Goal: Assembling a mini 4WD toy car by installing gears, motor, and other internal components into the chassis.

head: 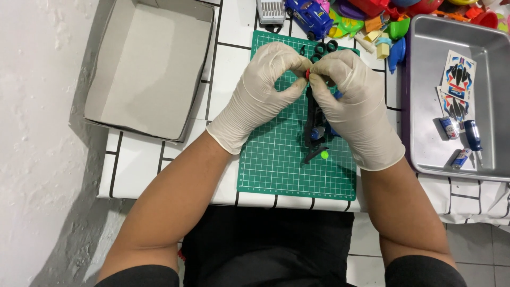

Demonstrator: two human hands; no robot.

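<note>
Both gloved hands are pinching a small red part at the front end of a black toy car chassis (314,127): left hand (260,90) and right hand (353,106) fingertips meeting. Black tyres (325,47) are lying unfitted just beyond the knuckles, sticker sheets (457,85) unused right.

A cutting mat (276,159) lies mid-frame on the counter (143,170). An open box (154,69) sits upper left, a metal tray (425,106) with stickers (458,79) right, and a toy pile (372,21) along the top edge.
</note>
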